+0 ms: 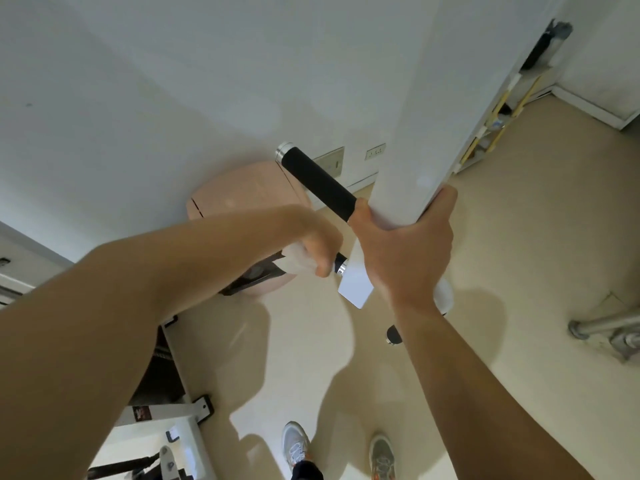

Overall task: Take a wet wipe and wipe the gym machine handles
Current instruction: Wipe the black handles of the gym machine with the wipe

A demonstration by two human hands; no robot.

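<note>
Beige floor [519, 237] and white wall [138, 81] behind the gym machine.
Left of the white post [408, 133], my left hand [318, 247] wraps the wet wipe [294, 260] around the short handle [341, 266]; my right hand [405, 251] clamps the post itself; beyond them, a long black handle [318, 181] points away.

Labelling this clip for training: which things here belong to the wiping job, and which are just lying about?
Job: left hand, wet wipe, black handle, right hand, white post.
Lying about: pink pad, wall socket, shelf, metal pipe.
</note>
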